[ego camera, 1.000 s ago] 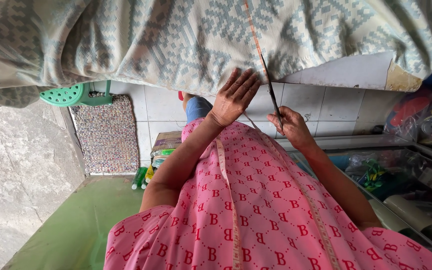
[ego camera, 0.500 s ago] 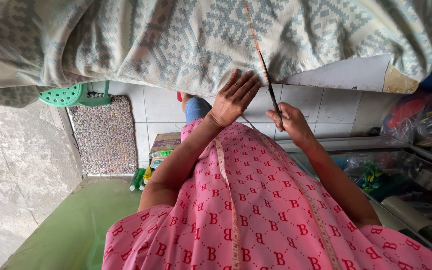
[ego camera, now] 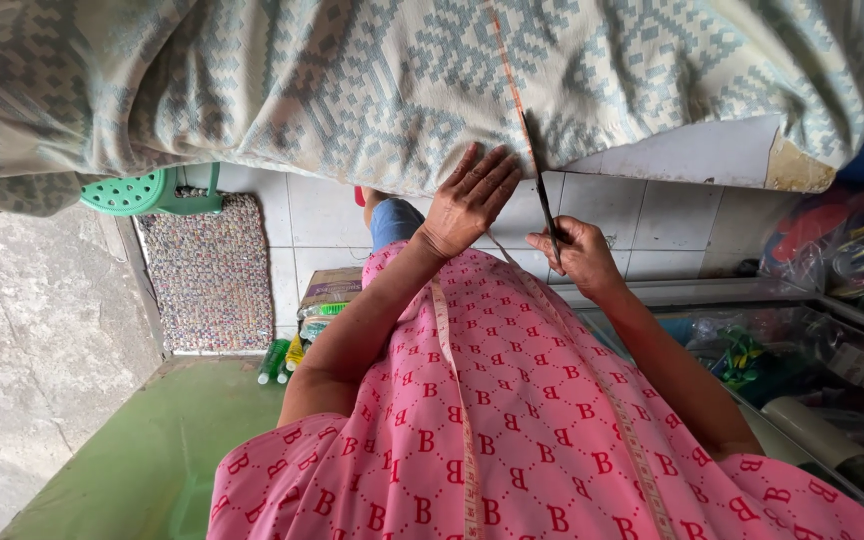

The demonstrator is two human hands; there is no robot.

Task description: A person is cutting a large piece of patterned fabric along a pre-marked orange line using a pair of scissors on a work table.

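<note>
Left hand point(ego camera: 470, 195) flat, fingers spread on patterned fabric point(ego camera: 352, 80) | right hand point(ego camera: 577, 250) clamped on scissors point(ego camera: 544, 200) at orange line point(ego camera: 507, 70)

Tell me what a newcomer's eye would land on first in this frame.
The patterned grey-blue fabric fills the top, hanging over a table edge. Below it at centre, the left hand presses flat on the cloth while the right hand works scissors along an orange line. A pink lettered garment fills the foreground.

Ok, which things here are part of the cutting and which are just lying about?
In use: patterned fabric, scissors in right hand, left hand flat on the fabric, orange cutting line.
Lying about: green stool, woven mat, bottles.
</note>
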